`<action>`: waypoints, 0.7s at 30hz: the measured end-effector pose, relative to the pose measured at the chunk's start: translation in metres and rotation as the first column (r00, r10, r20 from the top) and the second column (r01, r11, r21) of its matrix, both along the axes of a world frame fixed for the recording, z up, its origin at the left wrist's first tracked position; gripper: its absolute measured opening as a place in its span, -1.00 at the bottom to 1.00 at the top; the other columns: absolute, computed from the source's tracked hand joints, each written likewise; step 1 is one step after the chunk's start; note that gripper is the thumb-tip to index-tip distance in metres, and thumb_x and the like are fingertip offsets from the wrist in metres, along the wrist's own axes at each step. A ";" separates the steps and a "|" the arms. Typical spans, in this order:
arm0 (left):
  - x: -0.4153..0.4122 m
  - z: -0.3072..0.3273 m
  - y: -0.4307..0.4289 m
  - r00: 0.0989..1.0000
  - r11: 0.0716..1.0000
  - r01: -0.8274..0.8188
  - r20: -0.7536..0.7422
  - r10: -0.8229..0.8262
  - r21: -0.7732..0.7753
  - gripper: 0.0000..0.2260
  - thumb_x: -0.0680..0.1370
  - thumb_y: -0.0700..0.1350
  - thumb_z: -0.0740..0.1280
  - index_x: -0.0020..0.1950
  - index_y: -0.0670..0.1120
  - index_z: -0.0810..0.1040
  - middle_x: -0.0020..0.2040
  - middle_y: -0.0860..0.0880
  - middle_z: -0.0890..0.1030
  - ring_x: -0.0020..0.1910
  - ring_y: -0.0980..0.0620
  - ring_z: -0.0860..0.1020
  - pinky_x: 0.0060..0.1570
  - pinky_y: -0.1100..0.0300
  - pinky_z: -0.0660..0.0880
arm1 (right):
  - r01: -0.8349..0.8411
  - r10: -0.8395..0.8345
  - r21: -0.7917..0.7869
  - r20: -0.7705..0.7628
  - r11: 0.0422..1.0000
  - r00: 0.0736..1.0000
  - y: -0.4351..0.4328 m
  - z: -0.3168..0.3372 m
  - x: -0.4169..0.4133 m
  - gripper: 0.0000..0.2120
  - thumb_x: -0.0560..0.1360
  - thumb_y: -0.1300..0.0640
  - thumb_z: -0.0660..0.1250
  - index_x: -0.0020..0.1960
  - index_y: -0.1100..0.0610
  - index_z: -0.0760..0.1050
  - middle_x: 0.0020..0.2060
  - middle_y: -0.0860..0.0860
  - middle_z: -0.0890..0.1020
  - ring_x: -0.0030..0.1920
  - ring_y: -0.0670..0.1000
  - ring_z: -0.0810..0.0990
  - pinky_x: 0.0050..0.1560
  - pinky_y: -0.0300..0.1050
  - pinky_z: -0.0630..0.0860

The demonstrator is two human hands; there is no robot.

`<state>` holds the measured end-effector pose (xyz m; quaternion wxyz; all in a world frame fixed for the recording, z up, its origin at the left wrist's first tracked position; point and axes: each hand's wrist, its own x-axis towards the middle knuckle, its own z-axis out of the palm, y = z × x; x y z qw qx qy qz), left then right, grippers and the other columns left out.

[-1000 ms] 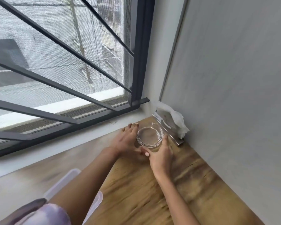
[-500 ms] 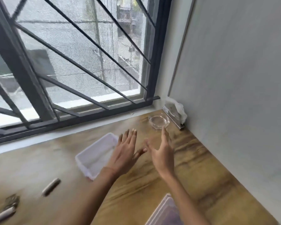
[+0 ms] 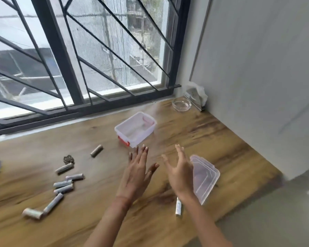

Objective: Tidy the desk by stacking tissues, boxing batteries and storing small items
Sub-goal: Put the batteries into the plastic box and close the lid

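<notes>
Both hands hang over the brown wooden desk (image 3: 212, 134), holding nothing: the left hand (image 3: 137, 172) flat with fingers spread, the right hand (image 3: 179, 172) edge-up with fingers straight. The clear rectangular plastic box with a red latch (image 3: 136, 129) sits open just beyond the left fingertips. Its clear lid (image 3: 204, 177) lies beside the right hand, near the desk's edge. Grey cylindrical batteries (image 3: 63, 184) lie scattered well to the left, bare wood between

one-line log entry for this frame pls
left hand: open, empty | right hand: open, empty | box: lid off, beside right hand | batteries: loose on desk | dish: by tissues
</notes>
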<state>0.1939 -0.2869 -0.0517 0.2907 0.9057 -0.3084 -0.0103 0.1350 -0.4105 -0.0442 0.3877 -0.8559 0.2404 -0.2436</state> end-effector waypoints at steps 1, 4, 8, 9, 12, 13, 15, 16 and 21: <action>-0.008 -0.004 0.006 1.000 1.000 -0.003 -0.016 0.003 0.000 -0.02 0.31 0.49 -0.36 0.51 -0.13 0.03 0.54 -0.05 0.01 0.44 0.15 -0.26 0.33 0.37 -0.39 | 0.013 -0.013 -0.016 -0.017 1.000 1.000 0.006 -0.004 -0.009 -0.46 0.48 0.00 0.34 0.37 0.21 0.33 0.37 0.12 0.39 0.41 0.04 0.28 0.39 -0.15 0.20; -0.026 -0.014 0.021 0.998 1.000 -0.018 -0.058 0.018 -0.007 0.05 0.26 0.52 -0.40 0.50 -0.14 0.08 0.53 -0.05 0.05 0.44 0.13 -0.22 0.36 0.32 -0.33 | 0.060 -0.065 -0.078 -0.064 0.995 0.996 0.019 -0.014 -0.035 -0.53 0.47 0.02 0.36 0.30 0.22 0.42 0.26 0.11 0.50 0.32 0.07 0.38 0.33 -0.04 0.34; -0.048 -0.017 0.040 0.997 1.000 -0.010 -0.071 0.011 0.014 0.09 0.22 0.53 -0.45 0.50 -0.14 0.09 0.53 -0.05 0.05 0.44 0.13 -0.23 0.38 0.28 -0.31 | 0.100 -0.114 -0.149 -0.089 0.984 0.989 0.030 -0.024 -0.065 -0.71 0.42 0.12 0.43 0.09 0.23 0.53 -0.03 0.08 0.57 0.10 0.09 0.49 0.05 -0.10 0.45; -0.053 -0.017 0.044 0.997 1.000 -0.006 -0.072 0.008 0.017 0.10 0.21 0.53 -0.45 0.50 -0.14 0.10 0.53 -0.05 0.05 0.44 0.13 -0.23 0.39 0.27 -0.30 | 0.098 -0.116 -0.146 -0.116 0.984 0.987 0.032 -0.026 -0.072 -0.73 0.42 0.13 0.43 0.05 0.23 0.54 -0.06 0.07 0.56 0.07 0.08 0.48 0.00 -0.16 0.43; -0.063 -0.016 0.052 0.996 1.000 -0.005 -0.084 0.007 0.023 0.10 0.20 0.53 -0.42 0.49 -0.15 0.12 0.53 -0.06 0.06 0.42 0.13 -0.22 0.37 0.29 -0.31 | 0.094 -0.122 -0.153 -0.184 0.984 0.975 0.037 -0.035 -0.086 -0.74 0.40 0.11 0.44 0.02 0.20 0.51 -0.10 0.03 0.53 -0.02 0.02 0.50 -0.09 -0.24 0.41; -0.066 -0.016 0.055 0.996 0.999 -0.007 -0.087 0.010 0.034 0.07 0.22 0.53 -0.37 0.49 -0.14 0.12 0.53 -0.06 0.05 0.41 0.14 -0.23 0.36 0.30 -0.32 | 0.094 -0.125 -0.158 -0.201 0.983 0.972 0.038 -0.038 -0.089 -0.73 0.40 0.10 0.45 0.02 0.20 0.50 -0.10 0.03 0.53 -0.03 0.02 0.51 -0.09 -0.21 0.45; -0.071 -0.017 0.061 0.996 0.999 -0.005 -0.088 0.009 0.049 0.04 0.23 0.51 -0.34 0.49 -0.14 0.12 0.54 -0.05 0.05 0.41 0.15 -0.24 0.35 0.31 -0.32 | 0.098 -0.133 -0.159 -0.228 0.982 0.965 0.041 -0.041 -0.093 -0.70 0.40 0.09 0.44 0.05 0.19 0.49 -0.09 0.04 0.53 -0.04 0.04 0.52 -0.05 -0.14 0.49; -0.073 -0.018 0.064 0.996 0.999 -0.001 -0.088 0.005 0.045 0.08 0.21 0.53 -0.38 0.49 -0.14 0.12 0.53 -0.05 0.06 0.41 0.15 -0.23 0.36 0.30 -0.32 | 0.100 -0.135 -0.157 -0.233 0.983 0.963 0.042 -0.041 -0.094 -0.71 0.41 0.10 0.43 0.06 0.20 0.49 -0.09 0.04 0.53 -0.04 0.04 0.53 -0.05 -0.13 0.49; -0.078 -0.024 0.075 0.996 1.000 -0.002 -0.093 0.003 0.020 0.10 0.21 0.54 -0.43 0.49 -0.13 0.14 0.53 -0.05 0.08 0.44 0.15 -0.21 0.39 0.28 -0.30 | 0.090 -0.131 -0.167 -0.255 0.982 0.958 0.043 -0.038 -0.094 -0.81 0.48 0.19 0.33 0.08 0.22 0.51 -0.09 0.10 0.59 -0.11 0.06 0.57 -0.11 -0.13 0.50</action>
